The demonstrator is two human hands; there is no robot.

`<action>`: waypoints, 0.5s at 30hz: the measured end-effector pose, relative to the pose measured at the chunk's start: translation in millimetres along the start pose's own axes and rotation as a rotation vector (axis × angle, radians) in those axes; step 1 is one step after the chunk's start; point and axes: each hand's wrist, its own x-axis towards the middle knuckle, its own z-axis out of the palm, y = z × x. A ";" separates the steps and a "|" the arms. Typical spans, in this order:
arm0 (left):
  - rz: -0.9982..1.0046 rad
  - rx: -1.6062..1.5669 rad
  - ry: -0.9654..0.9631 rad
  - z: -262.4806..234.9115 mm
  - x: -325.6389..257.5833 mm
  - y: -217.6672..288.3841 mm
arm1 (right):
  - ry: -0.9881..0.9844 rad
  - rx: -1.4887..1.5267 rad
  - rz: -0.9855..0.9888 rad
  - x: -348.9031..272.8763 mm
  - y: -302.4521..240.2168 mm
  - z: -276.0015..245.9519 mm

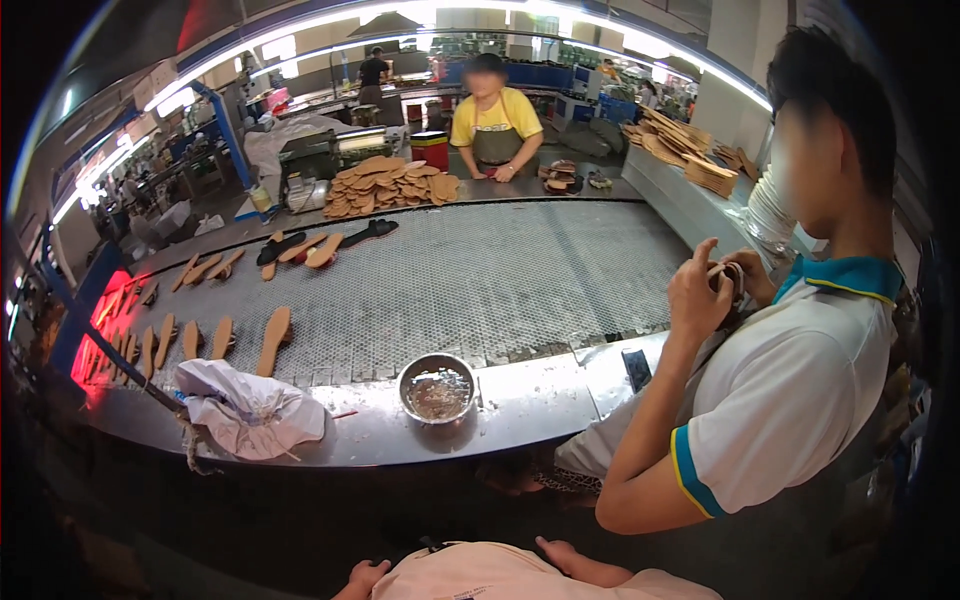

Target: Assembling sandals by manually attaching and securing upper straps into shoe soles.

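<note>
At the bottom edge, my left hand (368, 574) shows beside my light pink shirt, with its fingertips slightly apart and nothing visible in it. On the shirt's other side my right hand (560, 554) has its thumb stretched out; the other fingers are mostly hidden, and no held object shows. Both hands are low, apart from the metal work table (520, 405). On its near ledge stands a round steel bowl (437, 389) with small, shiny contents. To its left lie a crumpled white cloth bag (250, 405) and a thin red stick (345, 414).
A mesh conveyor (480, 280) carries several tan shoe soles (275, 335) and black sandals (368, 234) toward a red-lit opening (100, 320). A co-worker (790, 370) close on the right handles a small item. Another (497, 125) stands across, beside piled soles (385, 188). A dark phone (636, 369) lies on the ledge.
</note>
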 end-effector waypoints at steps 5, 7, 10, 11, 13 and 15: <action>0.012 -0.057 -0.045 -1.5 8.6 -2.8 | -0.041 -0.006 0.055 -1.8 -7.0 -8.1; 0.007 0.013 0.027 3.8 21.0 -10.7 | -0.017 -0.039 0.007 1.8 -9.7 -6.1; 0.066 0.064 0.016 3.7 20.7 -3.8 | -0.003 -0.050 -0.040 12.6 1.4 -5.8; 0.070 0.075 0.013 4.4 19.3 -0.8 | -0.002 -0.040 -0.033 14.7 3.7 -4.6; 0.016 0.075 0.041 6.6 16.6 6.6 | 0.029 -0.008 -0.047 17.6 10.2 -2.0; 0.026 0.080 0.037 5.0 26.2 -5.0 | 0.025 -0.022 -0.057 13.0 3.4 0.0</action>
